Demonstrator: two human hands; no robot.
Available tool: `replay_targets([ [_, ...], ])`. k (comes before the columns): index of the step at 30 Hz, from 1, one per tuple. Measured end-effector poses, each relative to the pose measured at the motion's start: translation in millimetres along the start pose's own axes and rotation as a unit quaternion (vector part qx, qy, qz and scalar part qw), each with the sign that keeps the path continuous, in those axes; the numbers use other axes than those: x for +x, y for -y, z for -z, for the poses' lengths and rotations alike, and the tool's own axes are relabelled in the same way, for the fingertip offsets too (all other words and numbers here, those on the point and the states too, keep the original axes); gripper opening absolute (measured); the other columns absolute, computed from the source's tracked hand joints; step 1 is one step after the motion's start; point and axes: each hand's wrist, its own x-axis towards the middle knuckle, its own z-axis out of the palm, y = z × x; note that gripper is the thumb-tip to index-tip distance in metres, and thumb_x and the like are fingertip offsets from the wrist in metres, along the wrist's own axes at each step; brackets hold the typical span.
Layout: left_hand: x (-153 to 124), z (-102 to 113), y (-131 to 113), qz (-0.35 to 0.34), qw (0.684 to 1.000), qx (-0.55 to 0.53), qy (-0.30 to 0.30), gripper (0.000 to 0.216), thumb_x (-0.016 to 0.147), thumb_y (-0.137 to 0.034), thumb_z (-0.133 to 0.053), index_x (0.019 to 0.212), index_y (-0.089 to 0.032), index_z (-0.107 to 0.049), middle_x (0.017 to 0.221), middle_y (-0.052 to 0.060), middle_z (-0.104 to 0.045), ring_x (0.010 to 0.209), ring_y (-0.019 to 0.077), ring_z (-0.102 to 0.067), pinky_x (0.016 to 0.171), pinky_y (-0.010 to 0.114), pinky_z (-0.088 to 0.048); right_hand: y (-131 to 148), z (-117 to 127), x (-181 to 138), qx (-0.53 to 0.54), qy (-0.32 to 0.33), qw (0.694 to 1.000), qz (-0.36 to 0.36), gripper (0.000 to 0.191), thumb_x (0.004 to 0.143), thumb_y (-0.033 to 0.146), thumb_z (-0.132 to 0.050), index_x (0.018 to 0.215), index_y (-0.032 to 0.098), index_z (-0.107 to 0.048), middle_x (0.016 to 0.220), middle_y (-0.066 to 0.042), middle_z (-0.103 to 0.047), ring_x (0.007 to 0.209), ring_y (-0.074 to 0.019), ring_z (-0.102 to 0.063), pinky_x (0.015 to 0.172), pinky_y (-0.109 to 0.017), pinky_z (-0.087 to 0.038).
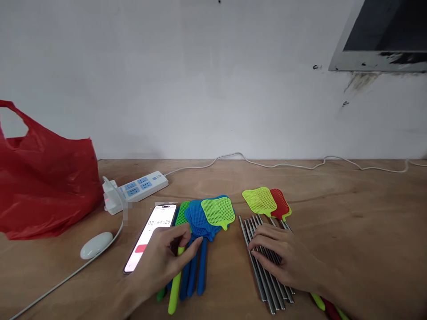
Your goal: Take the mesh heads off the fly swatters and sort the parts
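Flyswatters (207, 218) in blue and green lie bunched beneath the left hand (163, 260), whose thumb and fingers curl closed about one lime-green handle (174, 293). That handle runs out past the wrist toward the person, while the mesh heads fan out just beyond the fingertips. Just beside the outer edge of this hand lies a phone (151, 235), its screen lit. The right hand (283, 260) lies open and flat, fingers spread, palm down on a row of steel rods (267, 289) on the wooden surface (350, 231). Just beyond its fingertips a yellow-green head (259, 201) and a red head (280, 203) overlap. Well beyond the left hand sit a power strip (140, 186) and a red plastic bag (43, 186).
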Motion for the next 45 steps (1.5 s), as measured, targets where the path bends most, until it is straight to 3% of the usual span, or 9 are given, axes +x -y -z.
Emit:
replay_targets([
  [4,1,0,-3,0.085,0.988,-0.129,-0.004,0.041,0.090,-0.038,-0.062,0.062,-0.022,-0.036,0.058,-0.008,-0.032,0.051,0.0093,-0.030,0.045,0.020,-0.026,6,-1,-1,0.009,0.034,0.999,0.005,0.015,0.093,0.017,-0.055,0.103,0.021,-0.066,0.098,-0.004,-0.067,0.090,-0.0199,-0.058,0.079,-0.033,-0.045],
  [9,4,-4,-10,0.117,0.968,-0.221,-0.017,0.029,0.086,-0.036,-0.067,0.067,-0.020,-0.051,0.059,-0.006,-0.046,0.051,0.0100,-0.045,0.046,0.019,-0.038,10,-4,-1,0.002,0.047,0.999,0.008,0.018,0.095,0.019,-0.053,0.102,0.021,-0.069,0.097,-0.005,-0.067,0.089,-0.0204,-0.056,0.078,-0.035,-0.045],
  [14,4,-10,-12,0.095,0.969,-0.228,0.002,0.016,0.088,-0.032,-0.068,0.080,-0.019,-0.062,0.067,-0.002,-0.062,0.060,0.0133,-0.059,0.058,0.023,-0.051,10,-8,-1,0.003,0.047,0.999,0.013,0.020,0.094,0.019,-0.053,0.106,0.021,-0.070,0.095,-0.005,-0.067,0.088,-0.0210,-0.055,0.076,-0.035,-0.043],
  [24,0,-12,-11,0.052,0.982,-0.179,0.001,0.011,0.094,-0.029,-0.062,0.087,-0.021,-0.063,0.073,-0.002,-0.069,0.062,0.0135,-0.065,0.060,0.023,-0.053,13,-9,0,-0.010,0.033,0.999,0.005,0.006,0.092,0.024,-0.061,0.090,0.020,-0.065,0.088,-0.003,-0.065,0.086,-0.0201,-0.053,0.073,-0.033,-0.041],
  [30,-4,-14,-11,-0.008,0.993,-0.117,-0.014,0.002,0.091,-0.025,-0.064,0.092,-0.023,-0.062,0.072,-0.003,-0.069,0.059,0.0130,-0.063,0.055,0.022,-0.051,14,-13,0,-0.007,0.037,0.999,-0.036,0.009,0.089,0.028,-0.068,0.087,0.021,-0.063,0.090,-0.002,-0.064,0.090,-0.0204,-0.055,0.074,-0.033,-0.041],
  [36,-9,-20,-12,-0.030,0.992,-0.125,0.011,0.010,0.092,-0.022,-0.062,0.101,-0.025,-0.059,0.077,-0.002,-0.071,0.062,0.0133,-0.065,0.058,0.022,-0.053,19,-16,4,-0.004,0.032,0.997,-0.071,0.009,0.086,0.022,-0.067,0.087,0.020,-0.058,0.083,-0.001,-0.062,0.083,-0.0207,-0.056,0.069,-0.032,-0.039],
  [40,-10,-20,-12,-0.024,0.992,-0.124,-0.004,0.011,0.092,-0.021,-0.061,0.102,-0.025,-0.059,0.086,0.000,-0.073,0.065,0.0135,-0.065,0.061,0.023,-0.054,21,-18,4,-0.006,0.027,0.995,-0.094,0.018,0.079,0.013,-0.063,0.094,0.020,-0.055,0.082,-0.001,-0.060,0.078,-0.0193,-0.056,0.065,-0.030,-0.037],
  [45,-8,-22,-11,-0.001,0.988,-0.154,0.016,0.044,0.091,-0.028,-0.062,0.133,-0.026,-0.050,0.085,0.000,-0.073,0.067,0.0159,-0.067,0.063,0.026,-0.055,22,-21,4,-0.042,0.014,0.995,-0.087,0.021,0.078,0.014,-0.059,0.098,0.021,-0.056,0.075,0.001,-0.059,0.070,-0.0188,-0.055,0.061,-0.030,-0.033],
])
